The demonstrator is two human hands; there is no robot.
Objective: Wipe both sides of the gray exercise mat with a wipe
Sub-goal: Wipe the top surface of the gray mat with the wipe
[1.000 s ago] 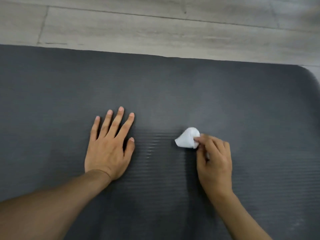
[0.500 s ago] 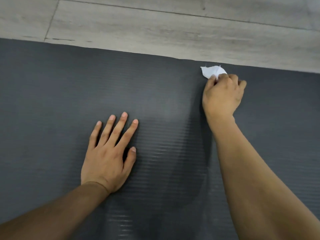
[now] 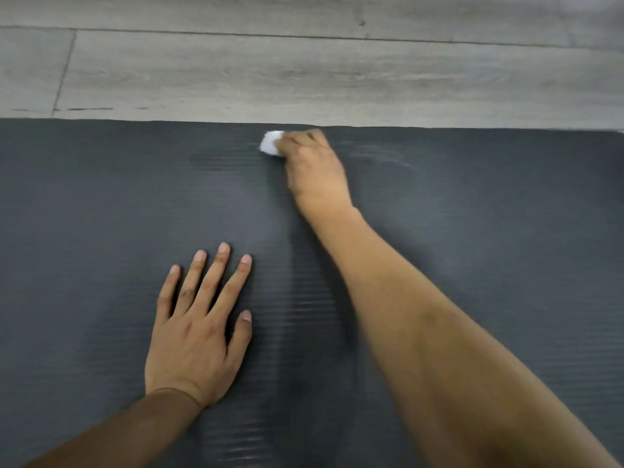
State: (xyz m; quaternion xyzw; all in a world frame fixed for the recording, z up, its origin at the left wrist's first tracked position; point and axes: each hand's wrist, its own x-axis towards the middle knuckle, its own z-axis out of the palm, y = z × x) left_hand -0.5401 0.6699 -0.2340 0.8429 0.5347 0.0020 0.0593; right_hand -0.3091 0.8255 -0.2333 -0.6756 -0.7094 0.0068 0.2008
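The gray exercise mat (image 3: 101, 204) lies flat and fills most of the view, its ribbed surface facing up. My right hand (image 3: 312, 167) reaches far forward and grips a crumpled white wipe (image 3: 270, 143), pressed on the mat just inside its far edge. The wipe sticks out to the left of my curled fingers. My left hand (image 3: 199, 329) rests palm-down on the mat nearer to me, fingers straight and spread.
Light gray wood-look floor (image 3: 304, 72) runs beyond the mat's far edge. The mat continues past the left, right and near borders of the view.
My right hand swept the wipe from the mat's middle up to its far edge, then slid a little leftward along that edge. My left hand has stayed planted.
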